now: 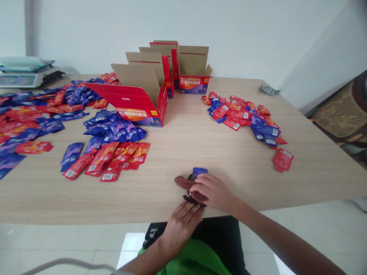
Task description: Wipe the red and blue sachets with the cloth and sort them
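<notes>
Right at the near edge of the table [160, 208], around the middle, the right hand [215, 191] bends its fingers over a maroon-brown item [183, 182] and seems to pinch it, though the thumb is out of sight. The left hand [183, 220] comes in palm down, fingers nearly together, tips at the item's near side; whether it pinches anything, I can't tell.

The item is blurred and partly covered. Its rounded free end points left and slightly far, its long axis slanting from there to near right; which end is its front isn't clear. Just beyond the fingers, a blue sachet [200, 171] pokes out.

Moving outward, here's how far things stand: a small group on the left is laid out, red sachets [123, 156] nearer, blue sachets [114, 126] farther, while a big mixed heap [31, 114] lies loose at far left. Over right there's a mixed pile [235, 110], with a few red sachets [283, 159] apart from it, nearer.

At the far side, the cartons [126, 97] are folded into shape but unclosed, lids up; their insides are too hidden to say what's packed. Closing remains undone, and plenty of sachets lie outside.
</notes>
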{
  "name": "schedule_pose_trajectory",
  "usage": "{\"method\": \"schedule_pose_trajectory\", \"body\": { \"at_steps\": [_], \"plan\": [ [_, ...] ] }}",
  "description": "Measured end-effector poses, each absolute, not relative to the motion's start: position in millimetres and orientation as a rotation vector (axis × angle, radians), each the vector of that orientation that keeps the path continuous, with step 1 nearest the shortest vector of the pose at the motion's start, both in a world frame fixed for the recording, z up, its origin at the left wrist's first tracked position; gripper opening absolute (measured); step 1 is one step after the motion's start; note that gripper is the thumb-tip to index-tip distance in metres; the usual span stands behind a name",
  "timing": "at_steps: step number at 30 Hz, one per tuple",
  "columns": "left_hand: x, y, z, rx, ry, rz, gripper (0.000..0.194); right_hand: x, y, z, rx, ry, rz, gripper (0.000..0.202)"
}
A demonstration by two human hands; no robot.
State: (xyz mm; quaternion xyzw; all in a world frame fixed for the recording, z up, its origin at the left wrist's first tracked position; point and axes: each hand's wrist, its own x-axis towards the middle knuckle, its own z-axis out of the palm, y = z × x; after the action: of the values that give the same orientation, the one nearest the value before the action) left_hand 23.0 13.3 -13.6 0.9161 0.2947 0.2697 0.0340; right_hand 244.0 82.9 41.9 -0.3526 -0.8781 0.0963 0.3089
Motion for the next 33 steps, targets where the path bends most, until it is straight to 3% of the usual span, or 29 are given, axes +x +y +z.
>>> {"method": "schedule_pose_trajectory", "body": {
  "at_steps": [6,12,16,23,33],
  "plan": [
    [22.2,14.8,-10.4,2.854,0.874,0.818,0.031,256.6,118.4,14.9,-1.009,-2.331,0.124,0.011],
    [22.5,16.0,-8.2,2.852,0.878,0.822,0.03,280.4,181.2,32.6,-1.173,-2.273,-0.122,0.015],
    [22.8,14.6,-9.7,2.831,0.887,0.823,0.031,269.3,149.1,53.4,-1.195,-1.987,-0.048,0.017],
    [23.7,12.1,-13.9,2.748,0.895,0.844,0.03,242.2,73.4,27.3,-0.892,-2.426,0.224,0.011],
    [22.2,15.5,-7.1,2.827,0.878,0.813,0.032,270.0,171.2,25.2,-1.136,-2.341,-0.086,0.015]
  ]
}}
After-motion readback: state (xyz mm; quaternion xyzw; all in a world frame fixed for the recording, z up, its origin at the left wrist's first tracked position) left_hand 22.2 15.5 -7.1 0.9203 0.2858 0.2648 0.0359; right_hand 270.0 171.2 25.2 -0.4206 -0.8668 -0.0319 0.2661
